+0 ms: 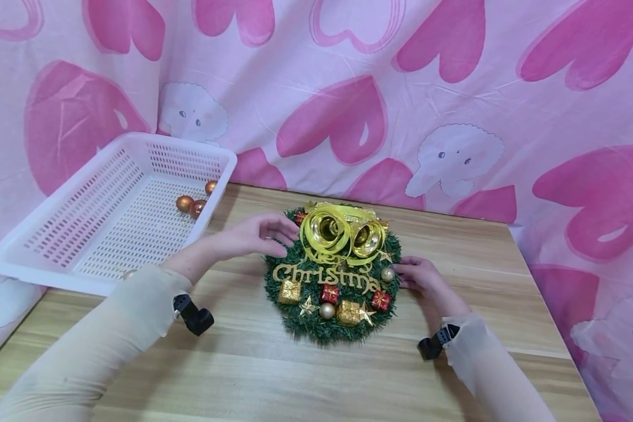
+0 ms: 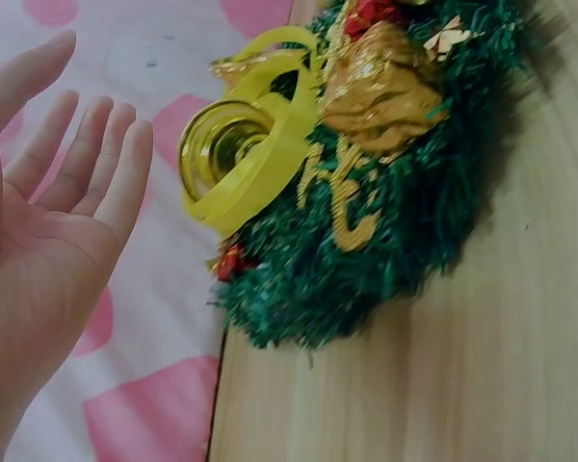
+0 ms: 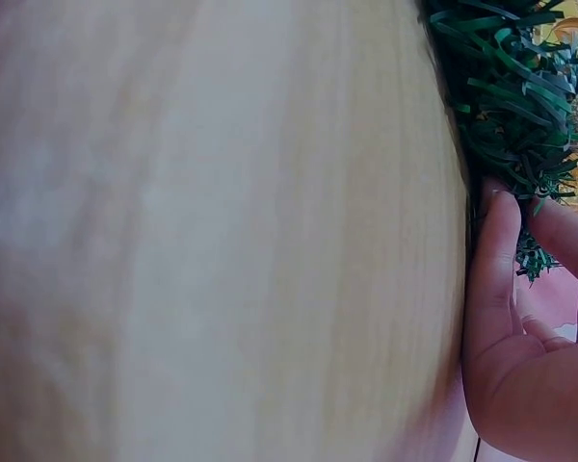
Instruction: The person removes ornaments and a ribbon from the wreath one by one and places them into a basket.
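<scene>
A green Christmas wreath point(image 1: 322, 332) lies on the table, decked with gold and red gift boxes, stars, baubles and gold "Christmas" lettering point(image 1: 316, 276). Two gold bells point(image 1: 327, 228) with yellow-green ribbon point(image 2: 287, 159) sit at its top. My left hand point(image 1: 255, 234) is raised at the wreath's upper left, fingers spread and apart from it in the left wrist view. At the right edge, my right hand point(image 1: 424, 281) pinches the green tinsel between thumb and finger, as the right wrist view shows point(image 3: 535, 318). Some of its fingertips are hidden by the tinsel.
To the left stands a white plastic basket point(image 1: 58, 281) with perforated sides. Several copper-brown baubles point(image 1: 185, 203) lie at its right side. A pink heart-patterned cloth point(image 1: 348, 117) hangs behind the wooden table point(image 1: 295, 387).
</scene>
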A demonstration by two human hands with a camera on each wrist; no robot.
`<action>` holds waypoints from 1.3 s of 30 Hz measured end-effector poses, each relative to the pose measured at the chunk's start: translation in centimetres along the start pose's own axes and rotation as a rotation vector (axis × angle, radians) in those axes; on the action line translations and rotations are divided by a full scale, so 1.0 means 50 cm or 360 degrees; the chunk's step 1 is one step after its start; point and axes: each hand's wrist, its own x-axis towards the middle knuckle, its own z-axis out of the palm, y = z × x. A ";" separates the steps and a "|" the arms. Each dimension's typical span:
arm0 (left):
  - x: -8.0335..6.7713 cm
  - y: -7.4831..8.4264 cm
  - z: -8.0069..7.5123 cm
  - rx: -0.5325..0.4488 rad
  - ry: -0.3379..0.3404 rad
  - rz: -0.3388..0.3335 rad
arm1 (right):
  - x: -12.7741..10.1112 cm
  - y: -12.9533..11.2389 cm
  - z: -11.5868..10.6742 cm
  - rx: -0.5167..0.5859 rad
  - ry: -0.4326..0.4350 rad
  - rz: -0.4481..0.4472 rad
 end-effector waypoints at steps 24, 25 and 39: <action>0.038 -0.072 0.126 0.0386 -0.0284 0.0069 | 0.002 0.002 -0.001 -0.0049 -0.0018 -0.0010; 0.038 -0.074 0.130 0.0398 -0.0285 0.0062 | 0.002 0.002 -0.001 -0.0050 -0.0017 -0.0010; 0.039 -0.076 0.160 0.0737 -0.0321 0.0167 | 0.005 0.002 -0.003 -0.0027 0.0001 -0.0004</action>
